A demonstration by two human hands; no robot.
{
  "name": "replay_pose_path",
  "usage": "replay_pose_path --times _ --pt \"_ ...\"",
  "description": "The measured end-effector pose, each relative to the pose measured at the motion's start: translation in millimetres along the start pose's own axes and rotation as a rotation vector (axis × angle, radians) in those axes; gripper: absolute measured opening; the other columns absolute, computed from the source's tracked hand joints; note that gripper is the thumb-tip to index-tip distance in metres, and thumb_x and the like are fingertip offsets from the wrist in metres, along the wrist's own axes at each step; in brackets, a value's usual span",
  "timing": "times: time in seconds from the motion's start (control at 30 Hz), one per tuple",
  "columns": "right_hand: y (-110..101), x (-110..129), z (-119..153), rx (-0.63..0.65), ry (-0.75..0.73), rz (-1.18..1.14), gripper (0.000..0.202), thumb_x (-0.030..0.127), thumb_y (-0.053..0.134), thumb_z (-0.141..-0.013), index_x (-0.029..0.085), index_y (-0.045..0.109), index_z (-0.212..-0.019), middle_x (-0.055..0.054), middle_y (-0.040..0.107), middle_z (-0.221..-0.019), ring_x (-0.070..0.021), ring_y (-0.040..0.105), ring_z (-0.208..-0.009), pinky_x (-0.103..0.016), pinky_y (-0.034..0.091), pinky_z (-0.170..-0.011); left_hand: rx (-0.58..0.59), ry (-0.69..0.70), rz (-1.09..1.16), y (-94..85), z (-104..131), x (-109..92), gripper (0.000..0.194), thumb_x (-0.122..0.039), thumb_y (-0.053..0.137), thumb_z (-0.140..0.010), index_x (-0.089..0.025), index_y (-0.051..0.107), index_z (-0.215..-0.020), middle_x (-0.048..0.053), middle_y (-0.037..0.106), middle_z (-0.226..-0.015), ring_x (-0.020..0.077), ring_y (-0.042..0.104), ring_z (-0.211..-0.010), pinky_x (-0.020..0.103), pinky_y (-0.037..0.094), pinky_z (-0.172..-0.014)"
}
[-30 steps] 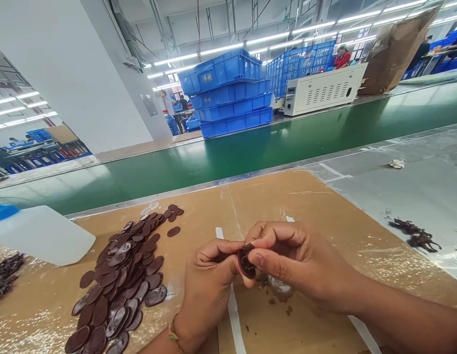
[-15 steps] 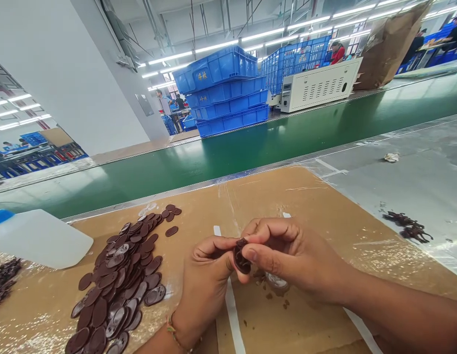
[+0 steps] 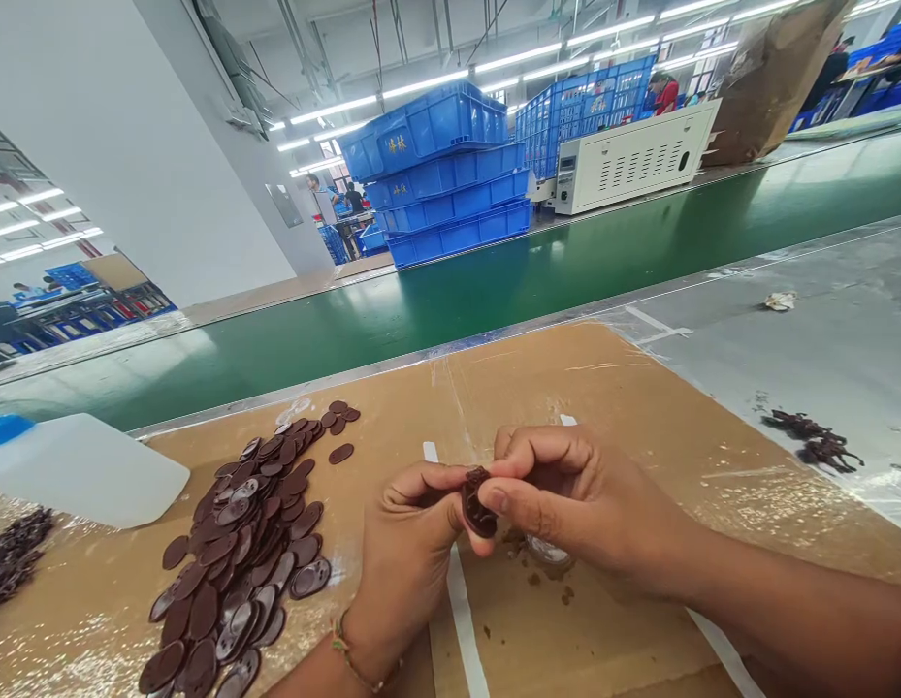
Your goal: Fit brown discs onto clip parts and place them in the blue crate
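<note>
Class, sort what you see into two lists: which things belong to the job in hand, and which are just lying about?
Likely in the job:
- brown piece, between left hand and right hand
- pile of brown ovals

Apparently just lying about:
- blue crates
- crumpled scrap
- paper bag

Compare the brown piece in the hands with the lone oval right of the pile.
The held piece is tilted in the left hand and right hand; the lone oval lies flat on the brown surface. The held piece shows an uneven face; the lone oval looks smooth. Both are dark brown.
</note>
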State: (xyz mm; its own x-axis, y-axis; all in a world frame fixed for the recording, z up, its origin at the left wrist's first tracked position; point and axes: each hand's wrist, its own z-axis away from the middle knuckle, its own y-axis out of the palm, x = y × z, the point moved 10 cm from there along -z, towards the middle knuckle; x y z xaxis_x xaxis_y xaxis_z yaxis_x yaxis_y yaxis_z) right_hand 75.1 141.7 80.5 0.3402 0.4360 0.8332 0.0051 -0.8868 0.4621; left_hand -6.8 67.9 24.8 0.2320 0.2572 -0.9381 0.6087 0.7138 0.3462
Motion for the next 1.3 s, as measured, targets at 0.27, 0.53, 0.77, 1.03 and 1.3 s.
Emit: replay_pose_path --times 0.27,0.53,0.77,1.03,1.3 --pt "-1 -2 -1 -0.017 0.01 0.026 0.019 0.018 0.069 -0.089 0.015 0.062 -0.071 -0.001 0.069 -0.07 -0.0097 0.065 -0.066 -0.022 0.055 -0.065 -0.001 0.0 -0.027 2.3 1 0 0.017 -0.027 0.089 -0.056 -0.022 0.075 -0.064 -0.006 0.054 -0.038 0.0051 0.049 -0.041 0.016 0.05 -0.053" --pt "-3 -2 1 -0.029 0.003 0.12 0.018 0.02 0.068 -0.09 0.016 0.062 -0.073 -0.002 0.069 -0.071 -0.0114 0.066 -0.068 -0.024 0.057 -0.066 0.064 -0.016 0.042 7.4 2 2 0.013 -0.023 0.087 -0.06 -0.023 0.076 -0.066 -0.001 0.071 -0.055 0.0075 0.063 -0.051 0.013 0.052 -0.054" --pt "-3 -1 2 -0.019 -0.006 0.134 0.018 0.019 0.067 -0.09 0.016 0.061 -0.074 -0.001 0.067 -0.07 -0.0121 0.066 -0.068 -0.024 0.056 -0.064 0.118 -0.013 0.082 15.9 4 1 0.012 -0.019 0.085 -0.064 -0.024 0.076 -0.069 -0.003 0.071 -0.054 0.0068 0.063 -0.049 0.014 0.053 -0.055" --pt "-2 5 2 -0.014 -0.05 0.227 0.019 0.024 0.066 -0.09 0.017 0.061 -0.074 -0.002 0.063 -0.075 -0.0128 0.063 -0.067 -0.026 0.054 -0.062 0.077 -0.004 0.068 12.2 3 -4 0.012 -0.018 0.085 -0.062 -0.022 0.076 -0.067 -0.003 0.067 -0.048 0.0063 0.06 -0.045 0.013 0.051 -0.051" --pt "0 4 1 0.003 -0.055 0.168 0.016 0.018 0.064 -0.091 0.016 0.063 -0.075 -0.002 0.063 -0.077 -0.0119 0.062 -0.069 -0.025 0.054 -0.065 0.039 0.006 0.054 7.9 2 -3 0.014 -0.017 0.087 -0.058 -0.023 0.076 -0.064 -0.003 0.066 -0.047 0.0044 0.056 -0.044 0.012 0.05 -0.051"
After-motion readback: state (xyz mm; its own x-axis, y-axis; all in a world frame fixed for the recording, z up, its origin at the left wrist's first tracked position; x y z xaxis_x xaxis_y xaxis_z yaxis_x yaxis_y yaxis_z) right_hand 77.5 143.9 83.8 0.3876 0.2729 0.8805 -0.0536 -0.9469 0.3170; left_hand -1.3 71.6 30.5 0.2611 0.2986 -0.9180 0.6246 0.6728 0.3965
